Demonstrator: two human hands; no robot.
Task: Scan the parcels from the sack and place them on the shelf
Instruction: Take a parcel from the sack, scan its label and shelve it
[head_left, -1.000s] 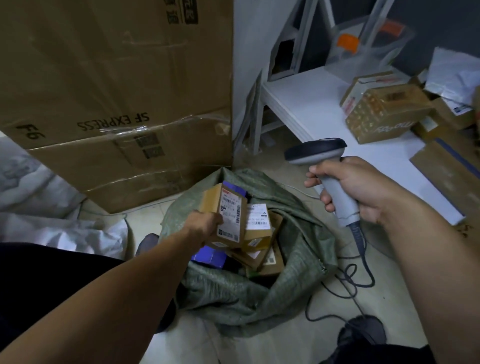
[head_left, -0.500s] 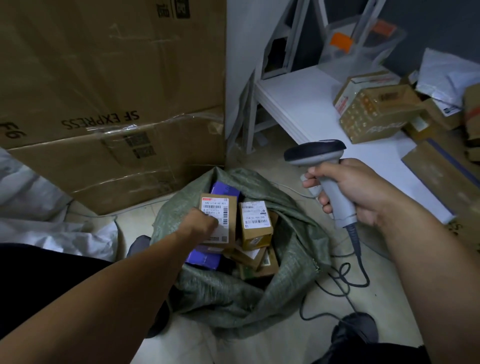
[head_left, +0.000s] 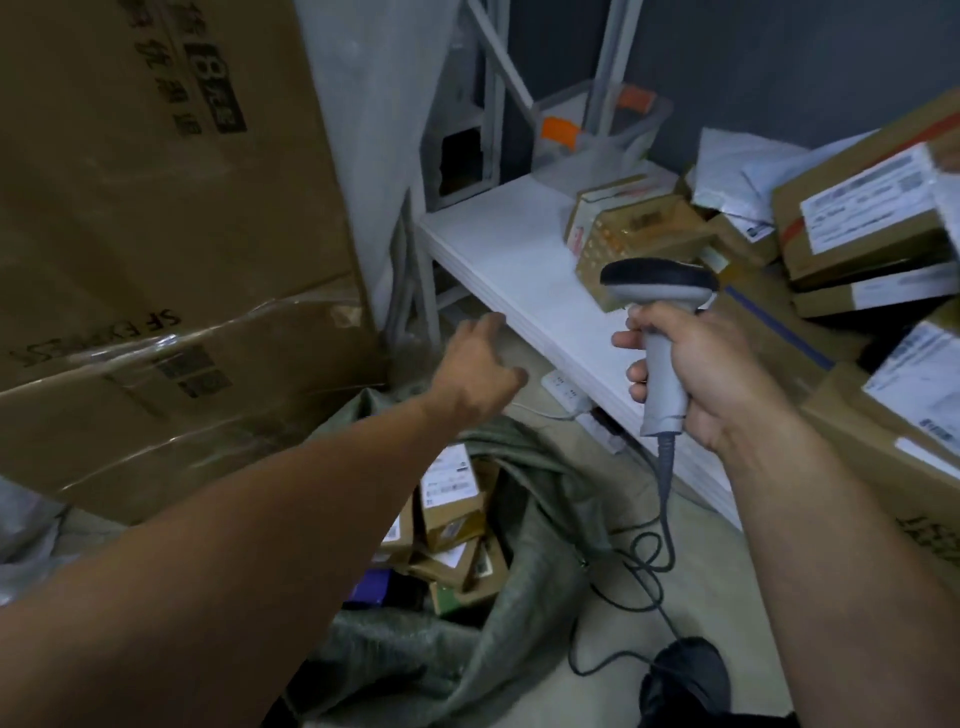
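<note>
Left hand (head_left: 478, 371) extends above the sack (head_left: 540, 577), fingers relaxed, gripping nothing. Right hand (head_left: 714, 374), right of the sack, is clamped around the scanner (head_left: 658, 291).

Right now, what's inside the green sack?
Small brown parcels with white labels and a purple parcel lie in the sack. Anything below them is covered.

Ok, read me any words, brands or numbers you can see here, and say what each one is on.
"SF EXPRESS", upside down, low on the large cardboard carton.
"8", among Chinese characters I cannot read, higher on the same carton.
Shipping labels on the parcels in the sack and the boxes on the shelf: too blurred to read.
</note>
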